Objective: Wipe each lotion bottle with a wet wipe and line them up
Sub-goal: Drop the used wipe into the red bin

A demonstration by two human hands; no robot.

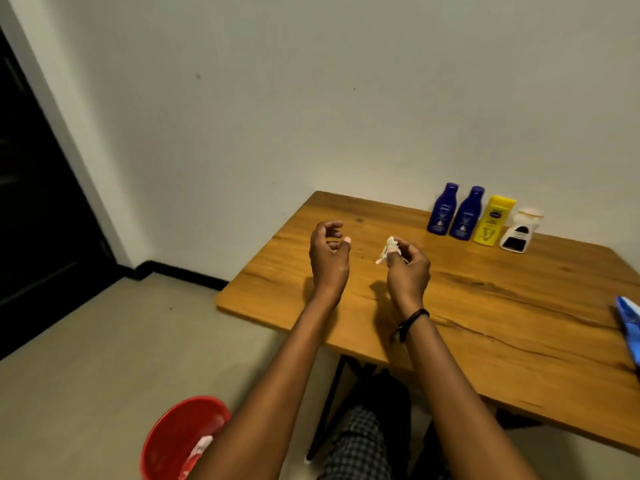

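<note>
Firstly, the four lotion bottles stand in one row at the far edge of the wooden table (485,306), close to the wall. From the left there are a first blue bottle (443,209), a second blue bottle (466,213) just beside it, a yellow bottle (493,221) and a white bottle (519,232) with a dark label. All are upright. Their labels are too small and blurred to read.

The left hand (329,252) is held over the table near its left edge. Its fingers are loosely curved, with a gap between thumb and fingers, and it holds nothing. The right hand (408,265) is near it, more toward the middle of the table. It pinches a crumpled wet wipe (389,249) between the thumb and the first fingers; the wipe sticks out on the left of the fingertips, and a part of it is hidden inside the hand. Whether the hands touch the table cannot be told. A black bracelet (412,318) is on the right wrist.

At the right edge of the table lies a blue packet (628,323), cut off by the picture border, so its kind is not clear. On the floor, below the left corner of the table, stands a red bin (166,441); something white is inside, partly covered by the left arm. Under the table, a leg in checked cloth is partly visible.
</note>
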